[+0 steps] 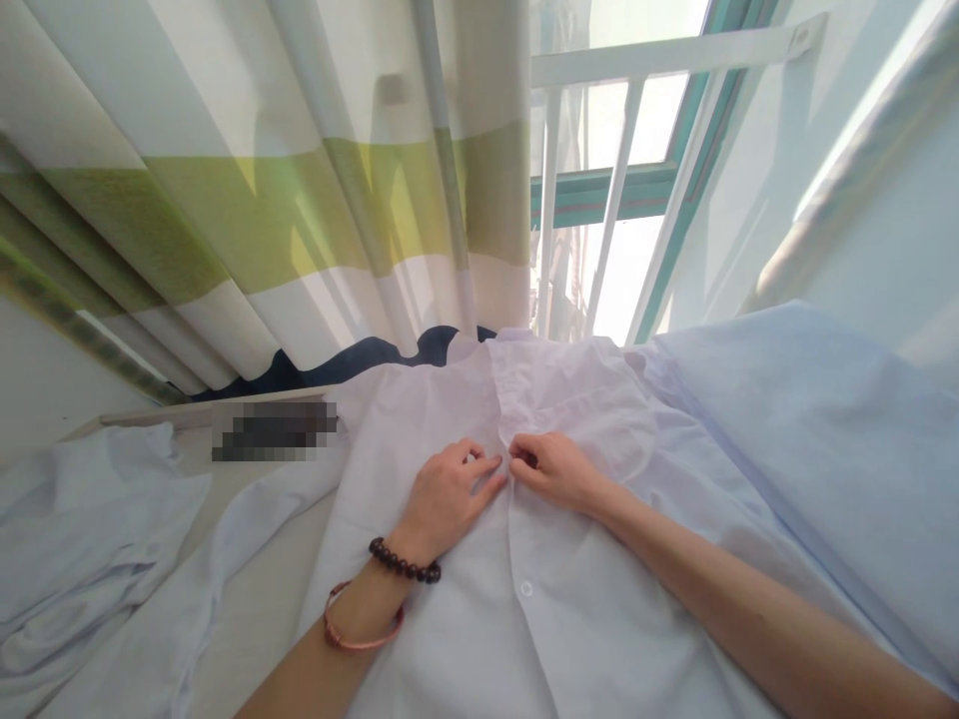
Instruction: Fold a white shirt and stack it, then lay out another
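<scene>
A white shirt (pixel 584 609) lies spread face up in front of me, its front edge running down the middle. A small white button (pixel 525 589) shows on that edge below my hands. My left hand (pixel 454 489), with a dark bead bracelet and a reddish bangle on the wrist, brings its thumb and forefinger to the front edge from the left. From the right, my right hand (pixel 554 469) pinches the same edge with curled fingers. The fingertips of both hands almost meet. Whatever lies between them, perhaps a button, is too small to make out.
More white cloth (pixel 82 539) lies crumpled at the left, and a folded white cloth (pixel 839 419) at the right. Behind stand a striped curtain (pixel 337 210) and a white window railing (pixel 659 58). A blurred dark object (pixel 277 431) lies on the left.
</scene>
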The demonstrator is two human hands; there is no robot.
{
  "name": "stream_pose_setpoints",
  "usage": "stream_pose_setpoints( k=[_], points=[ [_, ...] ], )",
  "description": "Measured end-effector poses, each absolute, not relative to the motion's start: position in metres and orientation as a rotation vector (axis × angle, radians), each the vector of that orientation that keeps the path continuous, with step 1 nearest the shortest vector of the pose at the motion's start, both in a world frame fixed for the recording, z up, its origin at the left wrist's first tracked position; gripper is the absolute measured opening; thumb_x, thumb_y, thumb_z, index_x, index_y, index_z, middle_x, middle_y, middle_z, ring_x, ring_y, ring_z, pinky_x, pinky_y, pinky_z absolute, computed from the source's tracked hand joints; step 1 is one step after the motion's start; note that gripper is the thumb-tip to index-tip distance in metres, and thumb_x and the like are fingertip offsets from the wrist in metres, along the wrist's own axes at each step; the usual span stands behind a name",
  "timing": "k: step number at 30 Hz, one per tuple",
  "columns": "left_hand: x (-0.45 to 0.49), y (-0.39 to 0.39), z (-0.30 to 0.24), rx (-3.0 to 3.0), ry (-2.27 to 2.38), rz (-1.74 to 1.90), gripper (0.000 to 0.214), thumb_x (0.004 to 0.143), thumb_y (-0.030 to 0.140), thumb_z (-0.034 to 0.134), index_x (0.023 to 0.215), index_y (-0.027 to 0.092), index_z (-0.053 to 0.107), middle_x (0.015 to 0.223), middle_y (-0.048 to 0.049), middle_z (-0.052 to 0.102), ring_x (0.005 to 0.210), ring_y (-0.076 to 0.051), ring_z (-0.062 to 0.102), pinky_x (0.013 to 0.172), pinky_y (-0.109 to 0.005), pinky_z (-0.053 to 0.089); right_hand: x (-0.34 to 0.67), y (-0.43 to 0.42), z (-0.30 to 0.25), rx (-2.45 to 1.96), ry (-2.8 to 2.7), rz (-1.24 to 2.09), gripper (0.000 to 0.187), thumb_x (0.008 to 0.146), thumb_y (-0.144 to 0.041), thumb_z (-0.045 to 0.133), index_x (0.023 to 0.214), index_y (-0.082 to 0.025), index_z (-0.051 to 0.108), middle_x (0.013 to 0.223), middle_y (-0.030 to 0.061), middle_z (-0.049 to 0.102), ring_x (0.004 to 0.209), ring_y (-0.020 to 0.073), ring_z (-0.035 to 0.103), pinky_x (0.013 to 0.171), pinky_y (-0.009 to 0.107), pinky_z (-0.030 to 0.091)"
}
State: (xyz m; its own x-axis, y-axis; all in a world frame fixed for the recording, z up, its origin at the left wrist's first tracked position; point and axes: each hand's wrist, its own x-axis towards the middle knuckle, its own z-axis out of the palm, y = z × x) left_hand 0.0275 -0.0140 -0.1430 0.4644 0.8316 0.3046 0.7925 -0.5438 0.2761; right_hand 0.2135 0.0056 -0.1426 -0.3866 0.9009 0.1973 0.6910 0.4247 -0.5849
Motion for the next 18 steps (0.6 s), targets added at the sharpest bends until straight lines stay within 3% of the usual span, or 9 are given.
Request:
stream_pose_setpoints(
  k=[4, 11, 18],
  points=[
    [0.0257, -0.0117, -0.1427, 2.422, 1.422, 0.741, 0.023, 0.093, 0.034, 0.052, 0.092, 0.021, 0.071, 0.09, -0.0025, 0.066, 0.077, -0.015, 0.061, 0.074, -0.028, 0.048, 0.2134, 0.0069, -0.1455, -1.234, -2.027, 0.722, 0.011, 0.079, -0.021, 0.051, 0.071, -0.018, 0.058, 0.06, -0.0044, 0.053, 0.056, 0.01, 0.044, 0.055, 0.023, 0.029],
    [0.0256, -0.009, -0.1402, 2.15, 1.412, 0.927, 0.025, 0.085, 0.04, 0.06, 0.093, 0.019, 0.071, 0.079, -0.0015, 0.071, 0.07, -0.016, 0.062, 0.069, -0.027, 0.05, 0.2164, 0.0043, -0.1435, -1.037, -1.863, 1.005, 0.013, 0.082, -0.027, 0.052, 0.075, -0.017, 0.056, 0.063, -0.0048, 0.05, 0.059, 0.0092, 0.042, 0.055, 0.022, 0.034],
    [0.0238, -0.0039, -0.1412, 2.021, 1.364, 0.877, 0.021, 0.079, 0.032, 0.062, 0.093, 0.018, 0.071, 0.078, -0.0007, 0.073, 0.07, -0.016, 0.065, 0.07, -0.026, 0.052, 0.2137, 0.0019, -0.1454, -0.991, -1.974, 0.958, 0.007, 0.079, -0.02, 0.055, 0.074, -0.017, 0.059, 0.061, -0.0046, 0.052, 0.057, 0.009, 0.044, 0.054, 0.021, 0.035]
  ],
)
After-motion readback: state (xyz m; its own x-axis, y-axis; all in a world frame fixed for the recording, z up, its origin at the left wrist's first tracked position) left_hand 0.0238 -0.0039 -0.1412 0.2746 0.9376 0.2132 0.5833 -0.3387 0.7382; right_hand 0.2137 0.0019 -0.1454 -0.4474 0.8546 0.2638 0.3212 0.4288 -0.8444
